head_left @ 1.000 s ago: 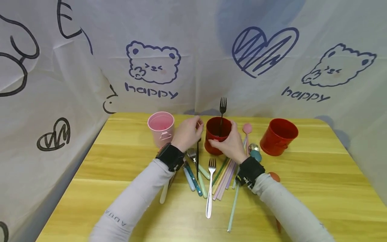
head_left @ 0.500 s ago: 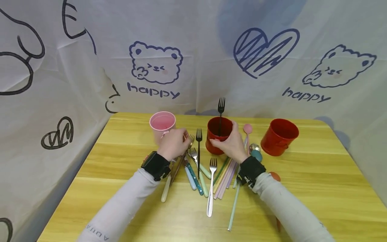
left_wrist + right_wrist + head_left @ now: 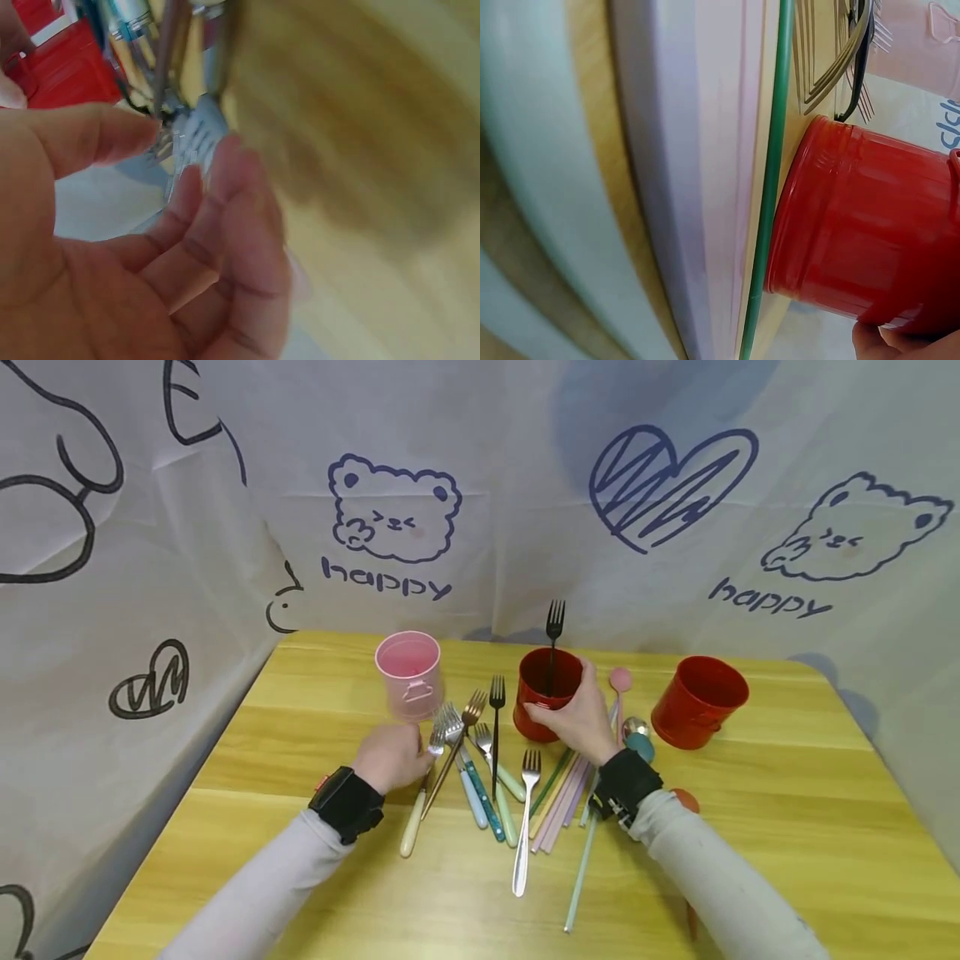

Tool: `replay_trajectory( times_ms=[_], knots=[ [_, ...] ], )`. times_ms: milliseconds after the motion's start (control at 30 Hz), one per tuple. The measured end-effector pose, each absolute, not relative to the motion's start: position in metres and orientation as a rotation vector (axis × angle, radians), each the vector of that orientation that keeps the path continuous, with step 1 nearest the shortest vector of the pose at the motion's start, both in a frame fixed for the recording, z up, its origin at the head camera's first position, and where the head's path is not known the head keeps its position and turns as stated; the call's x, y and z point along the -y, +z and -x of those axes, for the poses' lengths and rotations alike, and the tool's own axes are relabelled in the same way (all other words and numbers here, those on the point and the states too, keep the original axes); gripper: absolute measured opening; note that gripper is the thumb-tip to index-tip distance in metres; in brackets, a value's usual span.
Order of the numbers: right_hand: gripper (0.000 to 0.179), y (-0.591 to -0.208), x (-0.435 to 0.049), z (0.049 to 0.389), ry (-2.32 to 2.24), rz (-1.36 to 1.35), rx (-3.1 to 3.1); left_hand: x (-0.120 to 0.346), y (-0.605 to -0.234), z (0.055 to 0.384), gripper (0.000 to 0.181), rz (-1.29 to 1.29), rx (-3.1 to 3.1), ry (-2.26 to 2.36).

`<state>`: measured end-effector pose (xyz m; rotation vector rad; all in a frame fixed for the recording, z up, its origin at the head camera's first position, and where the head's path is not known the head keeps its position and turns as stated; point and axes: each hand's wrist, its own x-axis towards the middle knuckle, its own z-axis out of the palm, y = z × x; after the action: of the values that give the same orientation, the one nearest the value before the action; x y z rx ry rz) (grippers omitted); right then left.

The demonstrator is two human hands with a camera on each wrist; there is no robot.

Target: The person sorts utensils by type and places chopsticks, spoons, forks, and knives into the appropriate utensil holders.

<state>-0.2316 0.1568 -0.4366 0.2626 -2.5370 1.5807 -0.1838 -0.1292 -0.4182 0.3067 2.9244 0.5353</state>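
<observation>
Head view: left hand, thumb and fingers apart, at the tines of a cream-handled fork on the table; right hand grips the middle red bucket.

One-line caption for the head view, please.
Right hand grips the central red bucket, a black fork standing in it, while the left hand is beside a cream-handled fork.

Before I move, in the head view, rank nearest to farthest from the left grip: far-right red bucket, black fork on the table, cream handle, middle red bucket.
From the left grip:
1. Cream handle, just below and right
2. Black fork on the table, right
3. Middle red bucket, right, beyond that fork
4. Far-right red bucket, rightmost
</observation>
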Motion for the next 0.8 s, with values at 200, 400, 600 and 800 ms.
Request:
replay_trajectory(
  times_ms=[200, 400, 600, 800],
  knots=[
    [0.093, -0.442, -0.153, 0.231, 1.596, -0.264, 2.558, 0.138, -0.434, 0.174, 0.045, -0.259, -2.845, 0.466],
    [0.093, -0.446, -0.151, 0.231, 1.602, -0.273, 2.558, 0.136, -0.437, 0.174, 0.043, -0.263, -2.825, 0.473],
    [0.094, -0.442, -0.155, 0.231, 1.588, -0.26, 2.55, 0.127, -0.437, 0.179, 0.041, -0.288, -2.824, 0.489],
    [0.094, -0.436, -0.16, 0.232, 1.595, -0.268, 2.538, 0.119, -0.435, 0.184, 0.044, -0.223, -2.809, 0.5]
  ],
)
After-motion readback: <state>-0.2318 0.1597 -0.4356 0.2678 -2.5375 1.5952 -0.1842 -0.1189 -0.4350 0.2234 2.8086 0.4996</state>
